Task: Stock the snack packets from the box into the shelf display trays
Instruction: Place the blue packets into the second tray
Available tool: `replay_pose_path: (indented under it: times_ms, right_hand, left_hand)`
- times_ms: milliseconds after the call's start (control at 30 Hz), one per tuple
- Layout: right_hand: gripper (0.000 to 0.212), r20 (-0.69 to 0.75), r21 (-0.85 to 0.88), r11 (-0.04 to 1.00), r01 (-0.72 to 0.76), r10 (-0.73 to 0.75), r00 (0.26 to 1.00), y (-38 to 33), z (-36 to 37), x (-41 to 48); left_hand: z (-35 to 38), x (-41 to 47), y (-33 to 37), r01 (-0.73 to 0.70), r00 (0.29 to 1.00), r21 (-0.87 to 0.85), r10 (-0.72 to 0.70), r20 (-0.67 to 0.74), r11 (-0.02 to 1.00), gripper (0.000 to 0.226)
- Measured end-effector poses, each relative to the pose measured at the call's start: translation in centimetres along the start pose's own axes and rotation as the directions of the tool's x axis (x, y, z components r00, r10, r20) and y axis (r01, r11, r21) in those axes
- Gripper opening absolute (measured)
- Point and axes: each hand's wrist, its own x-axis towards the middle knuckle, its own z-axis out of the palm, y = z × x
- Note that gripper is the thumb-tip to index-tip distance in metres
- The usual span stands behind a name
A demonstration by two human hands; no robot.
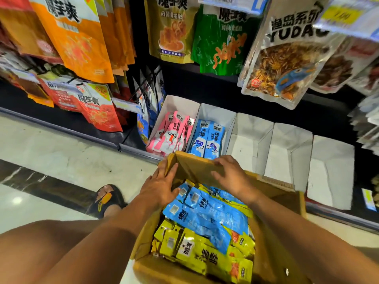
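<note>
Atop one box flap (194, 167), two hands flat (left hand (162, 186), right hand (230, 175); no grip), before five white trays (291, 140).

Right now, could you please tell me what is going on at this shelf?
A person works over an open cardboard box of snack packets at the bottom shelf. Both hands are on the box's far flap: the left hand flat against its left end, the right hand resting on top. Neither holds a packet. In the box, blue packets lie over yellow packets. On the shelf, the first tray holds pink packets, the next tray blue ones, and three white trays to their right look empty.
</note>
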Motion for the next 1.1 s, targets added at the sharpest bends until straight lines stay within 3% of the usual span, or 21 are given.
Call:
replay_pose_path:
  times_ms: [100, 333, 667, 833, 1100]
  right_hand:
    - [0.034, 0.046, -0.001, 1.000, 0.021, -0.021, 0.999, 0.7, 2.5, -3.7]
    - [0.037, 0.343, -0.132, 0.984, -0.116, 0.155, 0.926, 3.3, 9.9, -8.9]
    - [0.067, 0.294, -0.177, 0.944, -0.277, 0.319, 0.901, 5.1, 12.0, -6.2]
    - [0.081, 0.368, -0.241, 0.940, -0.242, 0.319, 0.873, 5.3, 13.3, -5.2]
    - [0.079, 0.298, -0.382, 0.919, -0.100, 0.225, 0.928, 5.1, 11.4, -5.2]
  left_hand:
    - [0.2, -0.3, -0.2, -0.015, 1.000, 0.032, 0.016, -0.011, 0.999, 0.095]
    - [-0.1, -0.5, -0.2, -0.020, 1.000, 0.046, 0.019, 0.023, 0.999, 0.095]
    - [0.0, -0.6, -0.3, -0.023, 1.000, 0.053, 0.022, 0.023, 0.998, 0.094]
    - [-0.1, -0.5, -0.5, -0.018, 0.999, 0.058, 0.016, 0.031, 0.998, 0.095]
    - [-0.8, -0.4, 0.1, 0.031, 0.998, 0.014, -0.032, 0.059, 0.999, 0.095]
